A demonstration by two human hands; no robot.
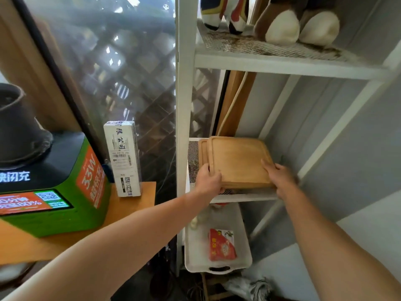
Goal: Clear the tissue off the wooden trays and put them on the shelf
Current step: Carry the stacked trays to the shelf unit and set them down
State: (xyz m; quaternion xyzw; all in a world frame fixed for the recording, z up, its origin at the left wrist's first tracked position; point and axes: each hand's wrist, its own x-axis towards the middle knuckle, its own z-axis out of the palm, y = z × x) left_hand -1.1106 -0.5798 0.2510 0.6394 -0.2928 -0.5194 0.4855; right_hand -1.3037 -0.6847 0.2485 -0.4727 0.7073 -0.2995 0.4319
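A stack of square wooden trays (pixel 236 161) lies on the white mesh middle shelf (pixel 192 158); the lower tray sticks out a little to the left. No tissue shows on the top tray. My left hand (pixel 209 178) grips the stack's near left corner, thumb on top. At the near right corner my right hand (pixel 281 177) holds the edge, fingers over the rim. Both arms reach in from below.
Plush toys (pixel 282 25) stand on the upper mesh shelf. A white plastic tray (pixel 195 250) with a red packet (pixel 222 245) sits below. Left of the white shelf post (pixel 184 105) stand a white carton (pixel 124 157) and a green box (pixel 65 192) on a wooden table (pixel 134 200).
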